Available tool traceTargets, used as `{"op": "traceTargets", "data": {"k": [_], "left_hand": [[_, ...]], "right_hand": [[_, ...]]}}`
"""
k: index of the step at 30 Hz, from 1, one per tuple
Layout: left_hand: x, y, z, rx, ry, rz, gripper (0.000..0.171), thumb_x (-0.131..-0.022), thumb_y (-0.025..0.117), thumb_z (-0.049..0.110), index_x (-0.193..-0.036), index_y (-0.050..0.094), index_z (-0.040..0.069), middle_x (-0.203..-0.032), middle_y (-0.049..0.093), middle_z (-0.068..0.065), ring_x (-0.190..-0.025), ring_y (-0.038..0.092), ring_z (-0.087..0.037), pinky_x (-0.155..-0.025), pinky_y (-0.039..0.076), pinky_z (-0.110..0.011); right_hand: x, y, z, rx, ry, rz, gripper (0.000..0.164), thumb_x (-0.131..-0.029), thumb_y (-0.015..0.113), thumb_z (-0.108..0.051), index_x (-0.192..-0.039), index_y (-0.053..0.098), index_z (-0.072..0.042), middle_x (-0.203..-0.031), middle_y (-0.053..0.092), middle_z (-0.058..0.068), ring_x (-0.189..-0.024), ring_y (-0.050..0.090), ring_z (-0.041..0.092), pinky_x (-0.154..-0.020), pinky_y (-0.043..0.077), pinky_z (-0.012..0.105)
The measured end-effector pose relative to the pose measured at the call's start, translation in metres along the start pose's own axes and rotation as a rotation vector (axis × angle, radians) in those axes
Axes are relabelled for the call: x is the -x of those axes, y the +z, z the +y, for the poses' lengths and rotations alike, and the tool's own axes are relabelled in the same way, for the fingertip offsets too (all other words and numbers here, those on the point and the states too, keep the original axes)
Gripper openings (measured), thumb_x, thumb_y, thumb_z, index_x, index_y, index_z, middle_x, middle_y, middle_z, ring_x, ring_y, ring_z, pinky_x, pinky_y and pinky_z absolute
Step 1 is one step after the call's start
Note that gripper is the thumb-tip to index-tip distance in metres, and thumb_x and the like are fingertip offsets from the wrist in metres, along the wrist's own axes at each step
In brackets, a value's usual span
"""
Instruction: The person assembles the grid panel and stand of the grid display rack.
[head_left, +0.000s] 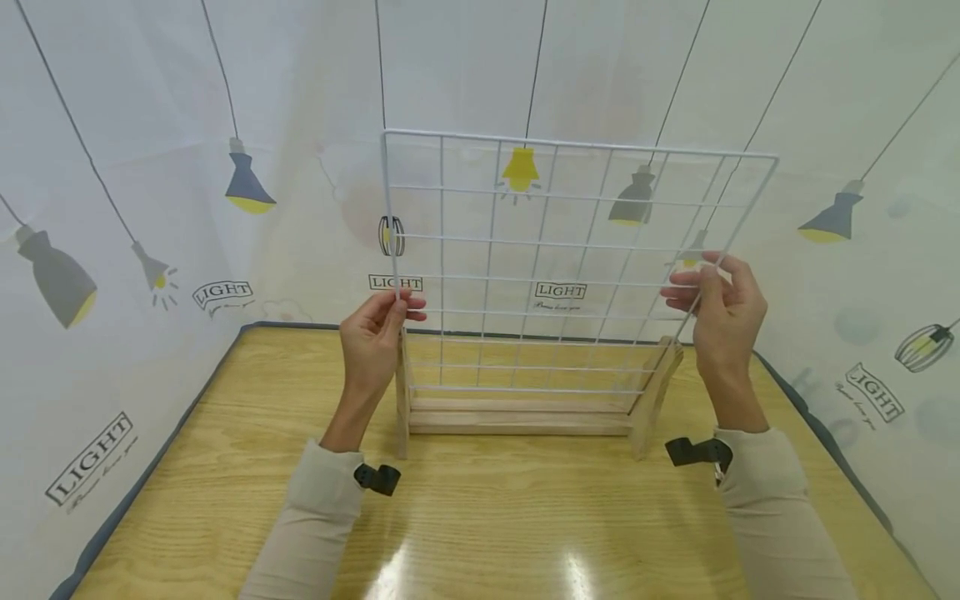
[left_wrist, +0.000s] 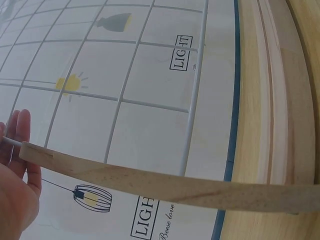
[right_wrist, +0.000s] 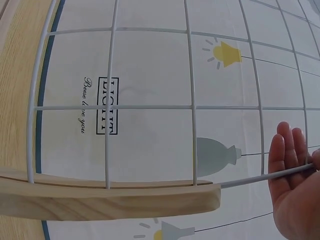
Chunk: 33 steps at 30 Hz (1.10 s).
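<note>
A white wire grid panel (head_left: 581,143) stands tilted between the two uprights of a light wooden stand (head_left: 517,423). Its bottom wire is above the stand's crossbars, with a gap between. My left hand (head_left: 375,329) pinches the panel's left edge wire between thumb and fingers, just above the left upright (left_wrist: 135,180). On the other side, my right hand (head_left: 727,317) pinches the right edge wire, a little higher than the top of its upright (right_wrist: 115,204). The right wrist view shows the panel's lower corner along a groove in that upright.
Under the stand lies a yellow wood-grain tabletop (head_left: 525,500) with a dark blue border. White sheets (head_left: 315,233) printed with lamps and "LIGHT" labels surround it at the back and sides. Black straps (head_left: 378,479) hang at both wrists.
</note>
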<state>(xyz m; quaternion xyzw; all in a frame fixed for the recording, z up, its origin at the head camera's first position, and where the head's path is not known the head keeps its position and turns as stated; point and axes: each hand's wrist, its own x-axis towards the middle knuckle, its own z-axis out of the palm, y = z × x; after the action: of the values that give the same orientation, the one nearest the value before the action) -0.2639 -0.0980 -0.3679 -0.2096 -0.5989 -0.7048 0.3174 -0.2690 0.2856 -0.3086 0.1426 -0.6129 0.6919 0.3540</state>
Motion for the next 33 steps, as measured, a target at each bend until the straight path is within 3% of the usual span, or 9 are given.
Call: {"op": "traceTargets", "data": {"k": [4,11,21,29,33], "left_hand": [[0.0011,-0.0004,-0.0014,-0.002,-0.003,0.000,0.019,-0.098,0.058,0.001,-0.106,0.065,-0.016,-0.096,0.069,-0.031,-0.078,0.073,-0.013,-0.080,0.060,-0.030],[0.0029,-0.0014,-0.0023,-0.017,-0.022,-0.004,0.017,-0.099,0.057,0.002,-0.106,0.067,-0.011,-0.094,0.075,-0.010,-0.079,0.073,-0.013,-0.081,0.060,-0.028],[0.0018,-0.0027,-0.0057,0.005,-0.010,-0.003,0.019,-0.098,0.057,0.000,-0.106,0.065,-0.016,-0.096,0.069,-0.031,-0.081,0.073,-0.017,-0.079,0.060,-0.031],[0.0022,-0.0029,-0.0067,0.027,-0.012,0.003,0.018,-0.097,0.058,-0.002,-0.105,0.064,-0.017,-0.095,0.073,-0.018,-0.086,0.072,-0.013,-0.079,0.060,-0.029],[0.0027,-0.0028,-0.0062,0.018,-0.016,0.002,0.018,-0.097,0.058,-0.001,-0.106,0.065,-0.016,-0.095,0.073,-0.017,-0.086,0.072,-0.012,-0.080,0.060,-0.029]], "right_hand": [[0.0013,-0.0013,0.0014,0.018,0.001,-0.011,0.020,-0.101,0.057,-0.014,-0.115,0.062,0.000,-0.082,0.074,0.009,-0.067,0.073,0.017,-0.064,0.061,0.025],[0.0032,-0.0020,0.0026,0.021,0.006,-0.012,0.021,-0.101,0.057,-0.014,-0.115,0.062,0.001,-0.081,0.074,0.010,-0.066,0.073,0.018,-0.063,0.061,0.026],[0.0050,-0.0018,0.0056,0.016,-0.015,-0.009,0.018,-0.101,0.055,-0.011,-0.113,0.063,0.000,-0.080,0.074,0.008,-0.065,0.072,0.017,-0.061,0.060,0.025],[0.0063,-0.0030,0.0072,0.030,-0.021,-0.018,0.019,-0.102,0.055,-0.012,-0.114,0.063,0.000,-0.082,0.075,0.008,-0.066,0.073,0.016,-0.062,0.060,0.025],[0.0074,-0.0031,0.0073,0.033,-0.021,-0.018,0.019,-0.102,0.055,-0.012,-0.114,0.063,0.000,-0.081,0.074,0.007,-0.066,0.073,0.016,-0.062,0.060,0.025]]}}
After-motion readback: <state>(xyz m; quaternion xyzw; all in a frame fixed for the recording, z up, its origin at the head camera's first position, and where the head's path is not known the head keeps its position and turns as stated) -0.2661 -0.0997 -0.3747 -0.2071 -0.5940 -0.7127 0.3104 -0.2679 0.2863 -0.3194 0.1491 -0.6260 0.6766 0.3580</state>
